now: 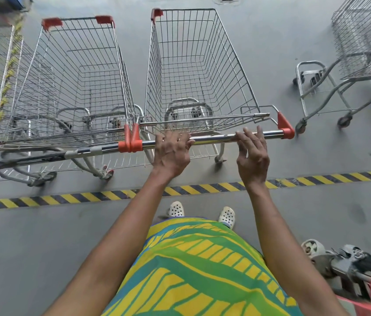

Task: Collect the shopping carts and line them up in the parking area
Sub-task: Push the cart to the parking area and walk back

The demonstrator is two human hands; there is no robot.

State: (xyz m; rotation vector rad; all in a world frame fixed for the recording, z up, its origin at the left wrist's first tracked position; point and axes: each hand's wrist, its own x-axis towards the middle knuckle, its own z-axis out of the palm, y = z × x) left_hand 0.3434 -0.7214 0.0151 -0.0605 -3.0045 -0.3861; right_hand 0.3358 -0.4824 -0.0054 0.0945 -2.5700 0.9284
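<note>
Left hand (171, 153): laid over the chrome handle bar (214, 138) of the middle cart (193, 71), fingers draped on top, loosely bent, not visibly wrapped under. Right hand (253, 156): at the same bar, further along toward its orange end cap (287, 131), fingers spread wide and relaxed, tips touching or just short of the bar; which of the two cannot be told.

Middle cart: parked past the yellow-black floor stripe (202, 189), nose away from the person, its handle side by side with that of the neighbouring cart (75, 74); the two orange caps touch.

Stray cart (348, 71): on the other side of the middle cart, well apart, angled, not in the row.

Step in hand, judged: squaring the middle cart beside its neighbour. Done well, both hands push evenly so the nose does not swing, and the rear wheels stop beyond the stripe, handles flush.

Room: no gap on the neighbour's side, so any correction goes toward the stray cart, where bare floor lies between. Red wheeled equipment (362, 281) sits near the person's right elbow, limiting a step back that way.
</note>
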